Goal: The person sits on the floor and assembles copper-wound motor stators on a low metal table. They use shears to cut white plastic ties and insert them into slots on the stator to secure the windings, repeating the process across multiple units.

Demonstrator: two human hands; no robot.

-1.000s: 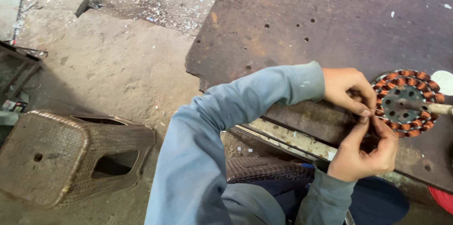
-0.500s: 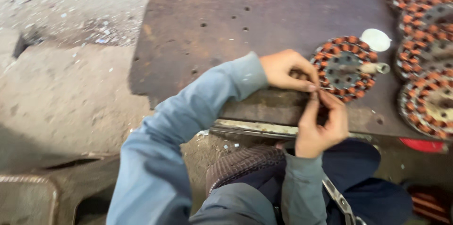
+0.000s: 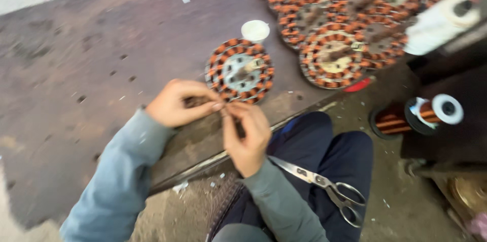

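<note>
Both hands meet fingertip to fingertip, the left hand (image 3: 177,104) curled nearly closed and the right hand (image 3: 247,133) pinching something too small and blurred to name, just short of the copper-wound stator (image 3: 239,71). Beyond it on the dark metal surface (image 3: 101,59) lie a white disc (image 3: 255,30) and more wound stators (image 3: 335,34). Scissors (image 3: 324,186) rest on the lap below the right hand, a copper wire spool (image 3: 416,115) farther right.

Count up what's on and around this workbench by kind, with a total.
Copper-wound stators, clearly separable: 3 (one by the hands, two behind); more blur together at the back
Scissors: 1
Copper wire spool: 1
White thread roll: 1
White disc: 1
Total: 7
</note>
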